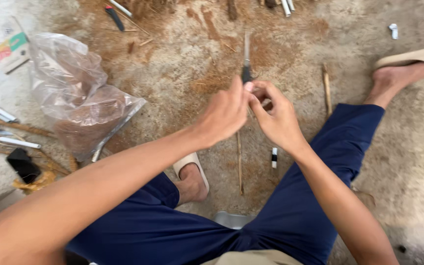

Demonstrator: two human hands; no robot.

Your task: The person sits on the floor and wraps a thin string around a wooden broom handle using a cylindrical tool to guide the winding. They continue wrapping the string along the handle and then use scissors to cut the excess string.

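A dusty concrete floor (393,162) carries everything; a clear plastic bag (77,93) of brown powder lies toward its left edge. Over the floor's middle both hands meet. The left hand (224,115) pinches a knife (246,61), blade pointing straight away; the right hand (276,118) closes fingertips just beside it, contents hidden.

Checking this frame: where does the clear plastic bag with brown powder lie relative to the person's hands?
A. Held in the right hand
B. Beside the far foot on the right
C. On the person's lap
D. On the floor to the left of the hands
D: the clear plastic bag lies on the dusty floor, well left of the left hand and right hand, which meet at a knife near the middle.
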